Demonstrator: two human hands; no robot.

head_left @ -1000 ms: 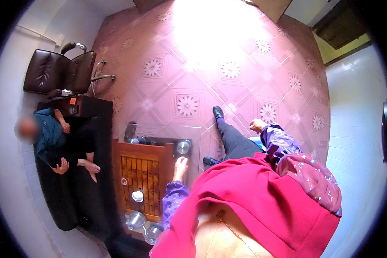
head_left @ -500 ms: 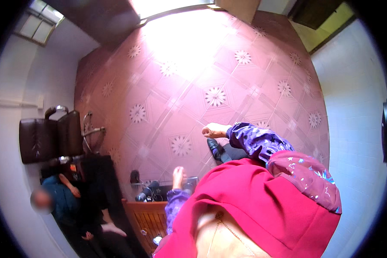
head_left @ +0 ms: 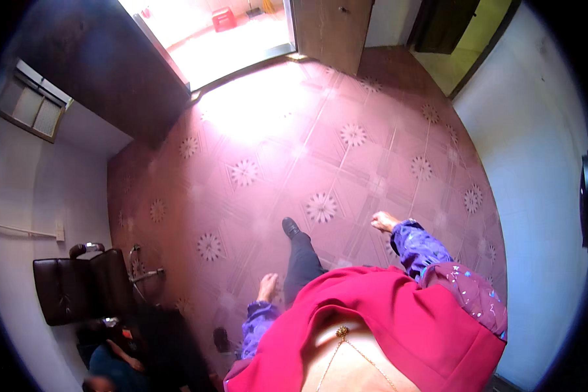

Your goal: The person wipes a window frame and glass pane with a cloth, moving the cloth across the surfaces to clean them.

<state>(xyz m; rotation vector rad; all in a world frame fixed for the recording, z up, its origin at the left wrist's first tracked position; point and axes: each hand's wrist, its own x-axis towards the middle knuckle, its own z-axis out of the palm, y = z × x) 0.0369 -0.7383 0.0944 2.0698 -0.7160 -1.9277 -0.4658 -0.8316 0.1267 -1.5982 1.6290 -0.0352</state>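
No readable text, label, brand, number or sign appears in the head view. At lower left, just beside the dark brown office chair (head_left: 65,289), a small orange-red patch (head_left: 127,334) is too small and blurred to tell whether it bears any print.

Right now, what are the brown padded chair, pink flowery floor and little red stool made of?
The brown padded chair looks like leather or imitation leather: smooth, creased, softly shiny. The pink flowery floor seems glazed tile, given its joint-like lines and glare. The little red stool may be smooth plastic, by its even colour; too small to be sure.
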